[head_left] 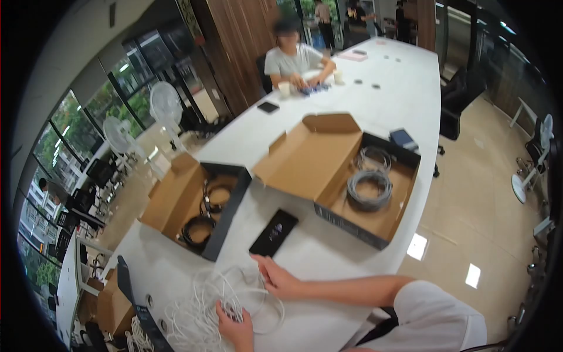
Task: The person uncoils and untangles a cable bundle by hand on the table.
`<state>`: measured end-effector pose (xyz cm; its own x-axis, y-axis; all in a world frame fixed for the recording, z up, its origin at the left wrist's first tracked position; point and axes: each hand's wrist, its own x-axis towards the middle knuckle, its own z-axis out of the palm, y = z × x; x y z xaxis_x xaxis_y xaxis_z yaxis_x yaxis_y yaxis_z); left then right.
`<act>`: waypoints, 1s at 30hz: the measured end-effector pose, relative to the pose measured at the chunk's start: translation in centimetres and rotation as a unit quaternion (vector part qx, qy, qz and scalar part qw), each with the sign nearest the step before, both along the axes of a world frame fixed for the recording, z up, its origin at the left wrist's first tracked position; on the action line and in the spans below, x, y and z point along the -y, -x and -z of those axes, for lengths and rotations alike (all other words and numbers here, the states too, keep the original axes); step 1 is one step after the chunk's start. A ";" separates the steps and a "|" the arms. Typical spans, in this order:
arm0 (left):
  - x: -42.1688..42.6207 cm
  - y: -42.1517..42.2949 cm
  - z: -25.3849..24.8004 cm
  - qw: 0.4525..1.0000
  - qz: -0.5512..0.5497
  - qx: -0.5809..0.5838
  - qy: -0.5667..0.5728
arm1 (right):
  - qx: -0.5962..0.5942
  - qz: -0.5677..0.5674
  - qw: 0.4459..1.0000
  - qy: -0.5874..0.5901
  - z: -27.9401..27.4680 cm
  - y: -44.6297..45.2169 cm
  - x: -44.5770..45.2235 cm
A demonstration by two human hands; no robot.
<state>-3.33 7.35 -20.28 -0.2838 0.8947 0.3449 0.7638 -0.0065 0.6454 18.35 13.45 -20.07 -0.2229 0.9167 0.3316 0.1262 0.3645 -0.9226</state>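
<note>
A loose tangle of white cable [196, 305] lies on the near end of the white table. My left hand [236, 327] is closed around some of its strands at the tangle's right side. My right hand [280, 280] is just above and to the right, its index finger stretched out and apart from the lower fingers. White strands run close by its fingertips; whether they touch is hard to see. Just beyond that finger lies a black smartphone [273, 233] with its screen lit.
An open cardboard box [366, 226] holds coiled grey cables [369, 190]; another open box [220, 234] holds black cables [199, 230]. Farther off are a dark blue item [403, 139] and a black phone [268, 107]. A person [291, 61] sits across the table. Cartons [114, 302] stand lower left.
</note>
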 end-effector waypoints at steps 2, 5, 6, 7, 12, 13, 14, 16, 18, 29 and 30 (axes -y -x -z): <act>1.2 0.0 -1.1 0.998 -0.008 0.043 0.054 | -0.022 -0.004 0.999 -0.024 -0.2 -0.2 -0.7; 1.4 0.9 -0.8 0.994 0.009 -0.103 -0.024 | -0.029 -0.013 0.999 -0.009 -0.1 0.2 0.1; 1.9 0.8 -1.9 0.995 0.031 -0.096 -0.013 | -0.023 -0.010 1.000 -0.009 -0.1 0.2 0.0; 2.3 0.5 -3.8 0.995 0.051 -0.088 -0.003 | -0.015 -0.010 1.000 -0.009 0.0 0.1 0.0; 5.5 0.3 -6.0 0.990 0.088 -0.097 -0.041 | 0.001 0.012 1.000 0.028 0.6 0.2 -0.1; 6.4 0.4 -6.5 0.988 0.079 -0.122 -0.042 | -0.001 0.007 0.999 0.035 0.5 0.1 0.0; 7.2 0.5 -6.9 0.986 0.070 -0.146 -0.044 | -0.006 0.010 0.999 0.041 0.3 0.0 0.1; 8.6 1.1 -7.6 0.982 0.044 -0.175 -0.054 | -0.003 0.010 0.999 0.042 0.3 -0.2 0.1; 9.7 2.0 -8.4 0.975 0.011 -0.213 -0.063 | -0.002 0.012 0.999 0.037 0.4 -0.1 0.0; 11.3 4.6 -0.9 0.979 -0.059 -0.193 0.041 | 0.044 0.025 0.999 0.012 0.9 -0.1 -0.6; 11.2 4.4 -1.4 0.978 -0.063 -0.195 0.038 | 0.032 0.023 0.999 0.017 0.8 -0.1 -0.7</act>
<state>-7.71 -3.81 -18.89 -0.2528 0.8889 0.3820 0.9440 0.1400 0.2989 18.41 14.20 -20.85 -0.2005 0.9365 0.2875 0.2001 0.3265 -0.9238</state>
